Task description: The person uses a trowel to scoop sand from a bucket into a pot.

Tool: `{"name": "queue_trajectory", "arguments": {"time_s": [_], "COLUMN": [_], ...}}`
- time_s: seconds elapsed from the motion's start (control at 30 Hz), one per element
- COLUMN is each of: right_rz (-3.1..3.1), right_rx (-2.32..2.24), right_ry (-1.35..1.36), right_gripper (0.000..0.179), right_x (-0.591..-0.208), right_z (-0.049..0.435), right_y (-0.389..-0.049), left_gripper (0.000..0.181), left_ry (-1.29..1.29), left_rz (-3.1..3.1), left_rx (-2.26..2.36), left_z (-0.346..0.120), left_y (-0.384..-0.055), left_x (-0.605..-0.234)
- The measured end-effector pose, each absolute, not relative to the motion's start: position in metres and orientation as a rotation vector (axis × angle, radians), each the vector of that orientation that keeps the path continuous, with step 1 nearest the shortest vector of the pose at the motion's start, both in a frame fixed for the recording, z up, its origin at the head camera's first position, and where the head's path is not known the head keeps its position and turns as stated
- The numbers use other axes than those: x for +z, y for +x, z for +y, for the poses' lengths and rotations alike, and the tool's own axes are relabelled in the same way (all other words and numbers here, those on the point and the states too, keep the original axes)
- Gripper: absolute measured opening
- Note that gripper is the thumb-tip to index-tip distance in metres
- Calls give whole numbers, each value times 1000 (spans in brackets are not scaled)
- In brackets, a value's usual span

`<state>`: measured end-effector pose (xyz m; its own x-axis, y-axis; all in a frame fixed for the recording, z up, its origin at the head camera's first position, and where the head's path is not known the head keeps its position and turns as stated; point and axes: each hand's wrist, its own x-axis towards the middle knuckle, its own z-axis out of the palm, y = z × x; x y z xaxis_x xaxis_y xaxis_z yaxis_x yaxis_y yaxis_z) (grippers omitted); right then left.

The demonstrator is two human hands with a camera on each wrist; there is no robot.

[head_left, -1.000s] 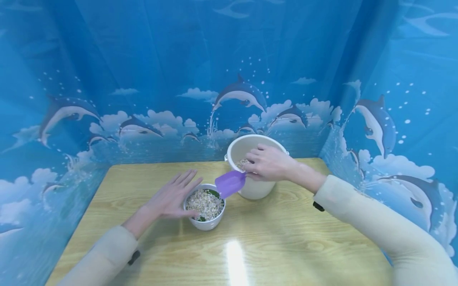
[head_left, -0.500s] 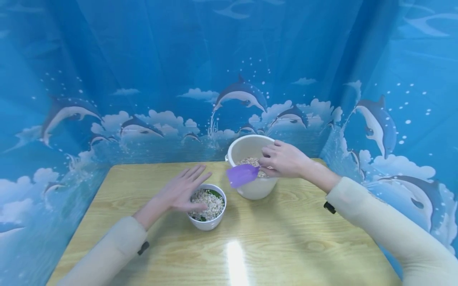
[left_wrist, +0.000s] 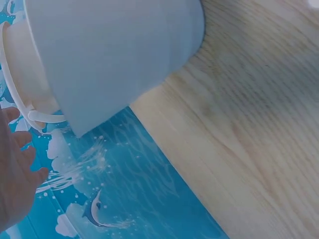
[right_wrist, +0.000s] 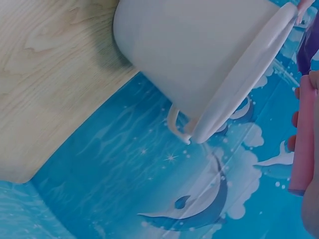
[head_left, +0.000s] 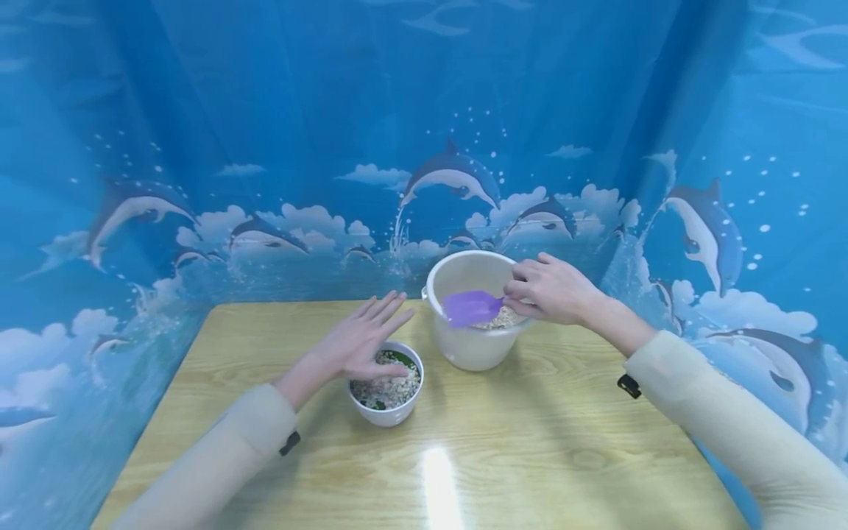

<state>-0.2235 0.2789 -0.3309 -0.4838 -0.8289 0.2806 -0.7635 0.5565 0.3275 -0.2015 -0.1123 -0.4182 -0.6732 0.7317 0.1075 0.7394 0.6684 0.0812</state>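
Note:
My right hand point(head_left: 550, 291) grips a purple scoop point(head_left: 472, 308) over the near rim of a white bucket point(head_left: 472, 355). Pale grains point(head_left: 505, 318) lie inside the bucket. In the right wrist view, fingers curl round the scoop's pink handle point(right_wrist: 302, 142). Spread and straight-fingered, my left hand point(head_left: 361, 340) hovers over a small white bowl point(head_left: 386, 417), covering its upper left part. The bowl is filled with pale grains point(head_left: 400, 391), and some green shows at the edge. Part of the left hand point(left_wrist: 19, 174) appears beside the bucket's rim in the left wrist view.
A light wooden table point(head_left: 530, 442) bears both containers, the bowl to the front left of the bucket. Behind and at both sides hangs a blue curtain point(head_left: 318, 110) printed with dolphins. The bucket has a small white handle lug point(right_wrist: 175, 122) at its rim.
My right hand has carried the scoop rightward from beside the bowl to over the bucket's rim. My left hand has shifted right and slightly away from me, now more over the bowl.

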Motion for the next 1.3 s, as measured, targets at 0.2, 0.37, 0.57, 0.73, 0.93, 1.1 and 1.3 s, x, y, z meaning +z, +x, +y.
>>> {"name": "queue_trajectory", "arguments": {"time_s": [0.2,0.37,0.57,0.73,0.93,1.1,1.3], "right_rz": [-2446,-2493,-2525,-2505,-2500,-2513,-2556], "right_rx": [-227,-226,-238,-240,-275,-335,-394], "right_ry": [1242,1199,1166,1172,1187,1184,1168], "right_gripper": [15,14,16,15,12,13,16], "right_x": [-332,-331,-330,-333,-334,-335,-336], "right_z": [289,295,302,308,310,309,307], "right_y": [-228,-231,-235,-241,-249,-256,-262], "left_gripper": [106,105,107,106,105,105,105], "left_ry": [-1254,-1257,-1221,-1202,-1199,-1193,-1210], "left_rz": [-2787,-2773,-2804,-2820,-2831,-2848,-2861], "left_rx": [-157,-163,-146,-108,-121,-96,-94], "left_z": [-105,-100,-93,-86,-77,-70,-65], "left_y": [-208,-212,-216,-220,-225,-229,-232], "left_x": [-414,-411,-407,-403,-402,-402,-403]}}
